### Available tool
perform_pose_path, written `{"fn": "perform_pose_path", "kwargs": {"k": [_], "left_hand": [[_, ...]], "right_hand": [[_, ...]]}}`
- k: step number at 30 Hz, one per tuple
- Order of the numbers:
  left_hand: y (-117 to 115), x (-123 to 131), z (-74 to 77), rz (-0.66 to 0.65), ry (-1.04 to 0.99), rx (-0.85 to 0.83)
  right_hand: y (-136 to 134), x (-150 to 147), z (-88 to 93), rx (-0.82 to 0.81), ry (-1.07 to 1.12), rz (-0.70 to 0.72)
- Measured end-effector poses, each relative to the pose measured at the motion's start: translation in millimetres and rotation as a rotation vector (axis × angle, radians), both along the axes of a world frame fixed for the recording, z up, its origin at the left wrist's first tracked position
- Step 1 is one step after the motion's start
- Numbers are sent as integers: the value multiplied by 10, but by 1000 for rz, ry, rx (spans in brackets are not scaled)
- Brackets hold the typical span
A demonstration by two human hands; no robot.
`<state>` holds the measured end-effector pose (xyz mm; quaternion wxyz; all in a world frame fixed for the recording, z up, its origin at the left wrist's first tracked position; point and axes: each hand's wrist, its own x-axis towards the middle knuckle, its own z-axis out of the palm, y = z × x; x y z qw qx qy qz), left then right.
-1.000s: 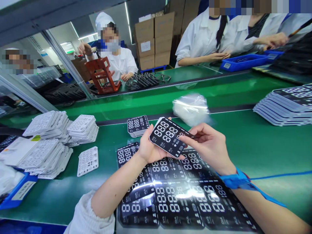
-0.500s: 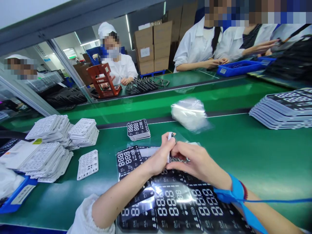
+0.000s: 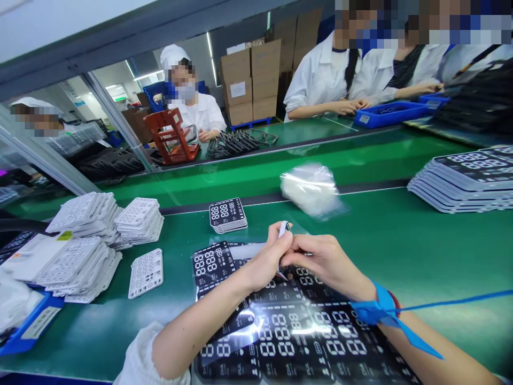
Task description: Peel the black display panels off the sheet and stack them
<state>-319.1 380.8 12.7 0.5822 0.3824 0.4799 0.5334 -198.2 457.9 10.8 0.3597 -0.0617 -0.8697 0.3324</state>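
Observation:
My left hand (image 3: 266,258) and my right hand (image 3: 323,262) meet above the green belt, pinching a small display panel (image 3: 284,229) turned edge-on, so only its white edge and a sliver of black show. My fingers hide most of it. Beneath both hands lie black LCD display panels with white digit segments (image 3: 280,334), spread under glossy clear film that glares in the middle. A short stack of the same panels (image 3: 228,215) sits just beyond my left hand. A blue wrist strap (image 3: 377,305) circles my right wrist, its cord running off to the right.
Stacks of white perforated plastic frames (image 3: 138,220) fill the belt's left side, with a blue tray (image 3: 34,326) at the lower left. A bag of white parts (image 3: 310,191) lies ahead. Black panels (image 3: 467,179) stack at right. Co-workers (image 3: 324,80) sit across the belt.
Since the oldest frame, my hands have come together and the panel has turned from face-up to edge-on. Over the last half second, only slight shifts of the hands and view show.

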Motion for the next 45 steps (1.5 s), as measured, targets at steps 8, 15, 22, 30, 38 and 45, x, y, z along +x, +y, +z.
{"fn": "perform_pose_path", "kwargs": {"k": [8,15,22,30,38,45], "left_hand": [[33,-12,-24,89,20,15],[36,-25,-83,57,22,18],[21,51,36,-8,-13,11],[53,21,32,-19,-166,-120],[37,-12,32,15,-152,-117],[39,-167,112,123,-119,-177]], "right_hand": [[-98,-18,22,106,0,7],[-80,-27,28,68,6,22],[-106,-25,-9,25,53,-57],[-50,-74,-27,-144,-24,-31],[-55,-90,-42,-249,-97,-21],[38,-121,-101,-103,-148,-128]]}}
